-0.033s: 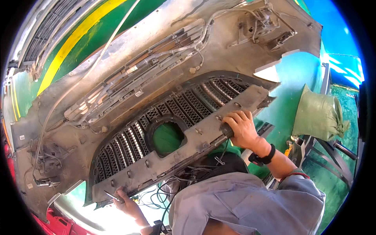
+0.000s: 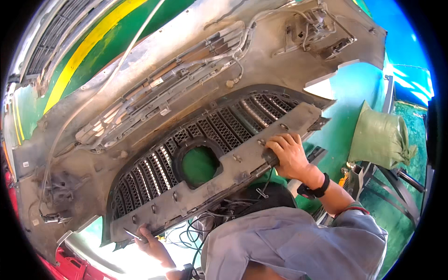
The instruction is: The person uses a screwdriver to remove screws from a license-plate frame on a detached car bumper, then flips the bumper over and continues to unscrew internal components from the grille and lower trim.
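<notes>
A large dusty car bumper, its inner side toward me, spans the view. A black grille with mesh slats and a round opening is set in it, with a grey-brown strip along its near edge. My right hand is closed over this strip's near edge, right of the middle, fingers curled on top. By the strip's left end, my left hand is closed on a slim, pointed metal tool. Its tip points up and left at the strip. The tool's handle is hidden in the hand.
Wiring runs along the bumper's inner face. Black cables hang near my body. A green sack rests on a dark metal frame at the right. Something red stands at the lower left. The floor is green with a yellow stripe.
</notes>
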Action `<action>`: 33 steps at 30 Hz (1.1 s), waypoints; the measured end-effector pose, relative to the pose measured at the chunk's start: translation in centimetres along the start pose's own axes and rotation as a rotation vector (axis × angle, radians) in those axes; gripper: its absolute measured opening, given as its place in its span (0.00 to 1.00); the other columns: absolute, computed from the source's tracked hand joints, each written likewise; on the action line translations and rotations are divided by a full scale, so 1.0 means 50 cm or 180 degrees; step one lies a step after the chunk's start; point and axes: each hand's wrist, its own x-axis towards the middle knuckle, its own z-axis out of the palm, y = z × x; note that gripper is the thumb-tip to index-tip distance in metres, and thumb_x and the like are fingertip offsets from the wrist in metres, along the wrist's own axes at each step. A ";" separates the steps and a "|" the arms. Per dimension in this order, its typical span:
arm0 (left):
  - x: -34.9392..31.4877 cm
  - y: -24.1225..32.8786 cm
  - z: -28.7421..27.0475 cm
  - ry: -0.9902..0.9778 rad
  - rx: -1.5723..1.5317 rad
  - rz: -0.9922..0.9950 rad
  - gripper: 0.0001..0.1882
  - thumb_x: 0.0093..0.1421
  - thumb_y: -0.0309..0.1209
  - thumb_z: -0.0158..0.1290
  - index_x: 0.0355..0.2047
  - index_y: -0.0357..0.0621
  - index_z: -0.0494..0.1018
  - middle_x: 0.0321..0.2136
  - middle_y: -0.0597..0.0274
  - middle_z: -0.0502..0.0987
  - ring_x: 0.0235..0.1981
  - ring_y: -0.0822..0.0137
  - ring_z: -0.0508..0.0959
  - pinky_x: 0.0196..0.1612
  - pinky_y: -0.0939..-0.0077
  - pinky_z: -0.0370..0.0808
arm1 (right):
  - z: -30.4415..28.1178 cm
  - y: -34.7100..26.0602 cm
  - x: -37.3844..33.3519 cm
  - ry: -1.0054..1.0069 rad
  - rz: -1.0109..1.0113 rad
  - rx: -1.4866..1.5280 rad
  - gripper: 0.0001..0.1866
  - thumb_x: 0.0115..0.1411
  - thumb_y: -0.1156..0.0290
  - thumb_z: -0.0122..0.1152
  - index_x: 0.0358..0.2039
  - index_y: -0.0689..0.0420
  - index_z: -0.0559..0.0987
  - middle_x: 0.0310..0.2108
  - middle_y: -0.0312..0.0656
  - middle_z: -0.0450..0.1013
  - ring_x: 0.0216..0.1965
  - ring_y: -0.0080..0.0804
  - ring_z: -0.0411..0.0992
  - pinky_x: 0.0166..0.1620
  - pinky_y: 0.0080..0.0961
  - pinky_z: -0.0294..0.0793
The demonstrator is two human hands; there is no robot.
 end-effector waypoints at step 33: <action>-0.015 0.023 0.029 -0.0124 -0.0025 0.0081 0.17 0.71 0.41 0.52 0.36 0.38 0.76 0.24 0.66 0.77 0.23 0.76 0.72 0.26 0.80 0.67 | -0.064 0.030 0.042 -0.0720 -0.0115 0.0455 0.35 0.35 0.72 0.66 0.51 0.55 0.74 0.53 0.39 0.72 0.56 0.41 0.69 0.57 0.41 0.67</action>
